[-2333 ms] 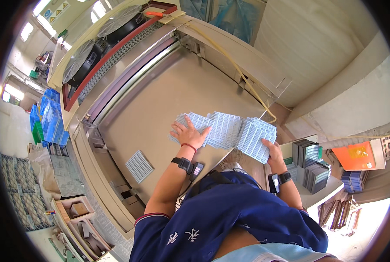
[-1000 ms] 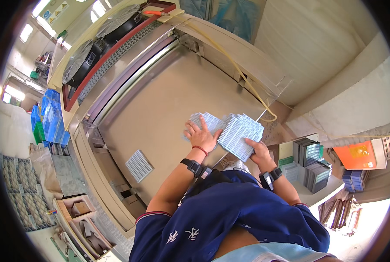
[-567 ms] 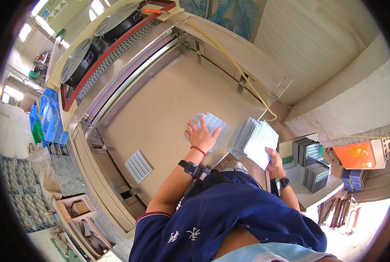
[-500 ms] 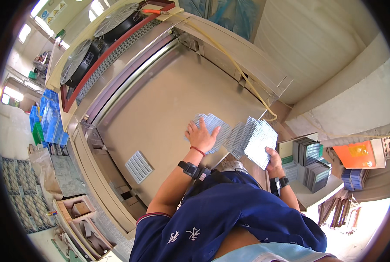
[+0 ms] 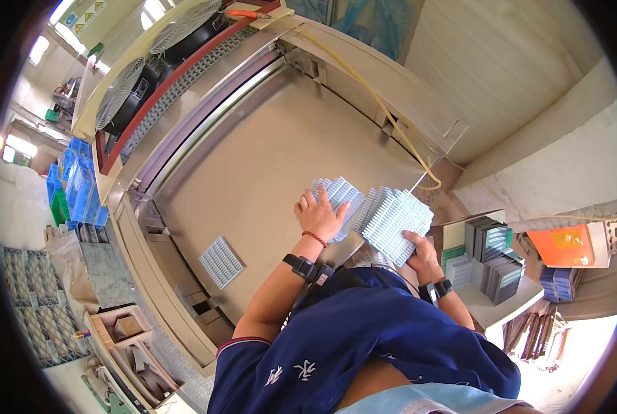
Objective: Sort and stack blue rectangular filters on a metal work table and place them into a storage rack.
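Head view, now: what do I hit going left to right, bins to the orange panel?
Blue bins → lone grid plate → left hand → fanned grid plates held in the right hand → dark plate stacks → orange panel.

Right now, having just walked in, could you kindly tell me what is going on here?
Someone's right hand holds a stack of pale blue gridded panels by its edge, near the corner of a brown flat surface. The left hand lies, fingers spread, over more panels beside it. A lone panel lies apart, further left.
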